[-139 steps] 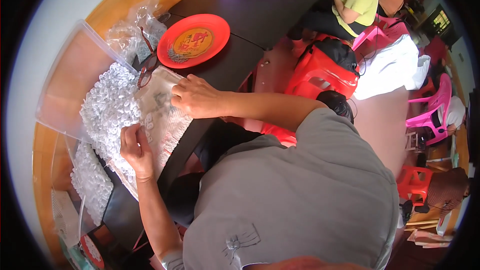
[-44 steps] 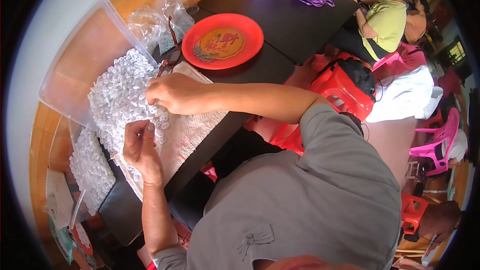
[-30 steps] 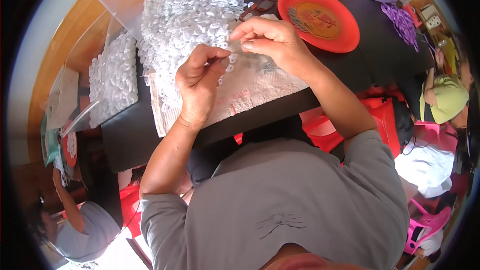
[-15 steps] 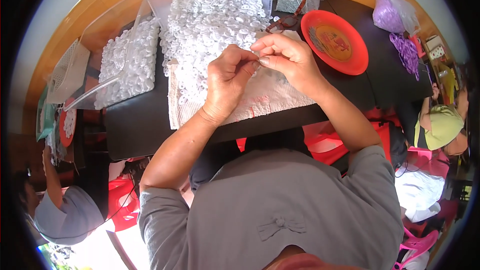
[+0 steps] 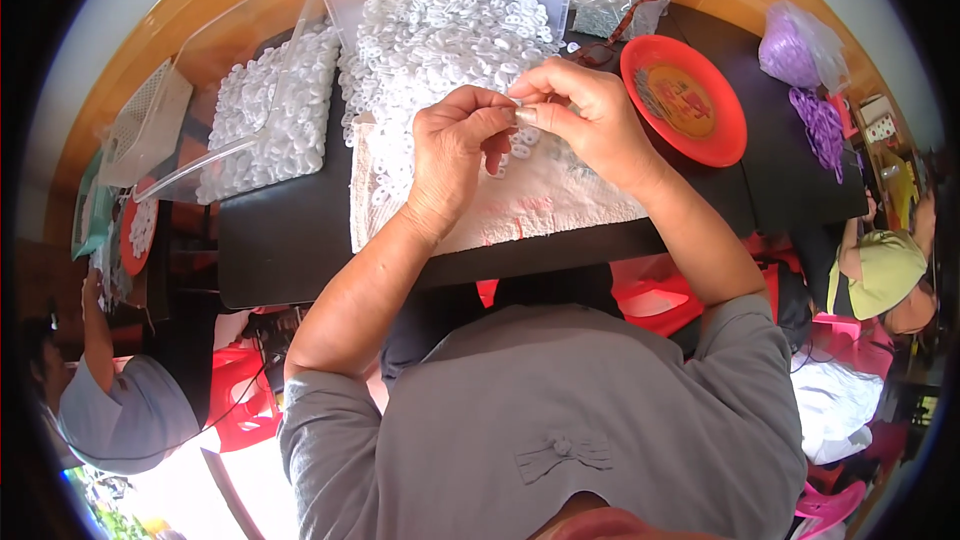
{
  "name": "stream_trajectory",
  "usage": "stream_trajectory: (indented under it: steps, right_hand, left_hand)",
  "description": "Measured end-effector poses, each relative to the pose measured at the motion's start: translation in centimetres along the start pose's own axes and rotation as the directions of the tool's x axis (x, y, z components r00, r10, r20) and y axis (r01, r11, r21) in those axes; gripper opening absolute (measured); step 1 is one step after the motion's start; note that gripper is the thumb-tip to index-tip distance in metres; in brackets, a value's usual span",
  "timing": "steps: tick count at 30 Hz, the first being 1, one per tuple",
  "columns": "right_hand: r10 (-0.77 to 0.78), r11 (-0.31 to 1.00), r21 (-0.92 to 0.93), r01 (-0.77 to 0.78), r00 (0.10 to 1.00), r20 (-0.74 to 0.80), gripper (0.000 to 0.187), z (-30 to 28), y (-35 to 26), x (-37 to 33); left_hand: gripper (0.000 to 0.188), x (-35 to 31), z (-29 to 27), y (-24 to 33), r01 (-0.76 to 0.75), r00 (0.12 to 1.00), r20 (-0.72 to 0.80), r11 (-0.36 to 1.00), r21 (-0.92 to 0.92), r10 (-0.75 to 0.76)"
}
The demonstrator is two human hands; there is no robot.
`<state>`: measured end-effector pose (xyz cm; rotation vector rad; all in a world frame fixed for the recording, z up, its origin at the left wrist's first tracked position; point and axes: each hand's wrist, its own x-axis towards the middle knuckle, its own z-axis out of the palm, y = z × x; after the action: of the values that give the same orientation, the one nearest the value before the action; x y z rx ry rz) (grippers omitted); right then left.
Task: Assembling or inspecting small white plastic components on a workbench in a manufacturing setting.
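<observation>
Now small white ring (image 5: pixel 517 110) pinched between both hands' fingers (image 5: pixel 500 118).

Red plate (image 5: pixel 683 100), purple bag (image 5: pixel 792 42), perhaps a mesh basket (image 5: pixel 145 125), black table (image 5: pixel 290 240).

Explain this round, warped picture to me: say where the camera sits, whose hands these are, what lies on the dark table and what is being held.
The camera is worn on a person's head and looks down, so its wide lens bends everything toward the rim. The grey shirt at the bottom is the wearer's own. Their left hand and right hand meet fingertip to fingertip, pinching something small and white, too small to tell exactly. Beneath them lies a white cloth on the dark table. Behind is a big heap of small white rings, with more in a clear tray to the left. To the right stands a red plate, and farther off a purple bag. Other people sit at the left and right edges.
</observation>
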<state>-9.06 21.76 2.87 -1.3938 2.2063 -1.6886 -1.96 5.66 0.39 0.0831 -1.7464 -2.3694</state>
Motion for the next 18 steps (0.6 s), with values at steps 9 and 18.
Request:
stream_trajectory:
  steps: [9,18]
  right_hand:
    - [-0.384,0.881,-0.314,0.355,0.923,-0.033,0.017,0.6,0.5,0.6]
    - [-0.148,0.989,-0.035,0.144,0.975,-0.165,0.01,0.5,1.7,-0.1]
  left_hand:
    - [0.01,0.4,-0.4,0.2,0.093,0.995,-0.006,0.974,-0.204,-0.097]
    - [0.009,0.2,0.1,0.3,0.08,0.997,0.004,0.972,-0.22,-0.081]
